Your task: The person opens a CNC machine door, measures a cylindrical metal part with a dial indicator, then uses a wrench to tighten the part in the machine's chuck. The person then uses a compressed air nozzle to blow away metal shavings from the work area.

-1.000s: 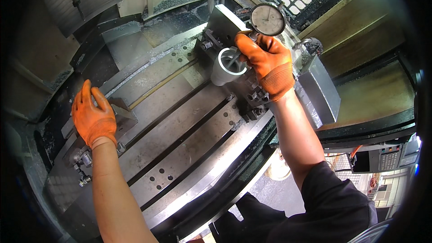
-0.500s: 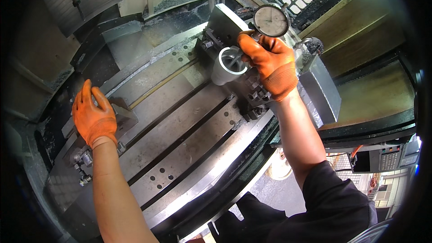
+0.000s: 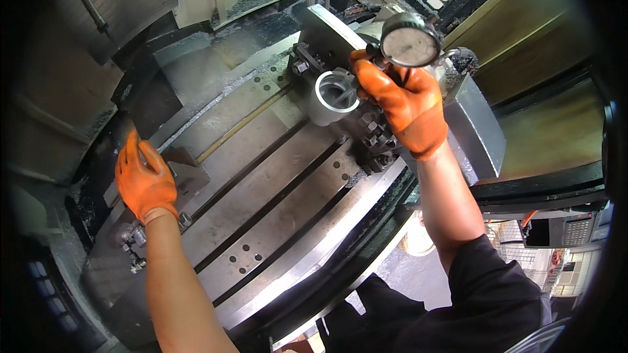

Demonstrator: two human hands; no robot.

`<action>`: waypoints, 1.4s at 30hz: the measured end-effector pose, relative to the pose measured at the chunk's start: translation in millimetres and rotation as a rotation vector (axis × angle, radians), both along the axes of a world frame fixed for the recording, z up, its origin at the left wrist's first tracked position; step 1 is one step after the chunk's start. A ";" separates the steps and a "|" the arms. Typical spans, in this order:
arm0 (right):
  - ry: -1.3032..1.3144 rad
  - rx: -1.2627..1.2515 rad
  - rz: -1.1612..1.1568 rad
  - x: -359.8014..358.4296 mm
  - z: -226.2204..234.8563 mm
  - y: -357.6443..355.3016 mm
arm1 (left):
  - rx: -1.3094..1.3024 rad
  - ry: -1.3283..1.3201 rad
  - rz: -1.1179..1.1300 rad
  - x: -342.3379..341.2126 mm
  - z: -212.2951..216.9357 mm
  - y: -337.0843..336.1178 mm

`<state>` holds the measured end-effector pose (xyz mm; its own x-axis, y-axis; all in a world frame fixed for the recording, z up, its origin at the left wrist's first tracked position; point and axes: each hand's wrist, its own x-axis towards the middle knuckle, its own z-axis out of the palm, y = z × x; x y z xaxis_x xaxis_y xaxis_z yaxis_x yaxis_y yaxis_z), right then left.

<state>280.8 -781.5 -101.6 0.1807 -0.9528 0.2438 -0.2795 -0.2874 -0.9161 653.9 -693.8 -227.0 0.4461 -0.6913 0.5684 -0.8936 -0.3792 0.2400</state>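
My right hand point(image 3: 405, 104), in an orange glove, is closed round the stem of a dial bore gauge point(image 3: 410, 42). The round dial sticks up above my fingers, and the gauge's lower rod reaches into the mouth of a silvery metal sleeve point(image 3: 328, 111). That sleeve stands slightly tilted among dark clamps at the far right of the slotted machine table. At the left, my gloved left hand point(image 3: 145, 176) lies with fingers stretched out against a metal block point(image 3: 186, 173), holding nothing. Its fingertips point away from me.
The slotted machine table point(image 3: 275, 183) runs diagonally across the middle. An upright metal plate point(image 3: 330, 33) stands behind the sleeve, and a grey box-shaped block point(image 3: 474, 131) lies right of my wrist. Bolts and clamps point(image 3: 134, 238) sit by my left forearm. Machine walls surround everything.
The dial has turned and tilted, with my right hand shifting slightly right. The gauge rod stays in the sleeve. The whole view has shifted a little, and my left hand remains by the block.
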 end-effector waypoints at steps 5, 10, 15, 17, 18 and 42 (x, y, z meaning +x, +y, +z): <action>0.135 -0.103 0.116 -17.6 4.6 -8.2 | -0.018 -0.016 -0.050 4.5 -1.8 0.4; 0.072 -0.103 0.198 -28.5 -1.1 -18.6 | 0.036 0.001 -0.059 2.3 3.0 2.7; -0.172 0.010 0.309 -37.8 -4.7 -20.0 | 0.097 0.037 -0.042 -2.0 6.5 2.3; -0.296 0.185 0.335 -42.8 -6.3 -19.7 | 0.127 0.031 -0.047 -4.3 8.5 3.2; -0.192 0.287 0.343 -50.0 1.9 -20.5 | 0.151 0.043 -0.027 -5.7 10.0 3.7; 0.198 0.104 0.289 -39.6 -5.4 -46.8 | 0.152 0.103 -0.032 1.5 3.8 6.1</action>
<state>241.2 -828.3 -107.0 0.4806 -0.8731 0.0819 -0.3749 -0.2890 -0.8809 655.4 -687.7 -223.1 0.4735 -0.7801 0.4089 -0.8792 -0.3902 0.2735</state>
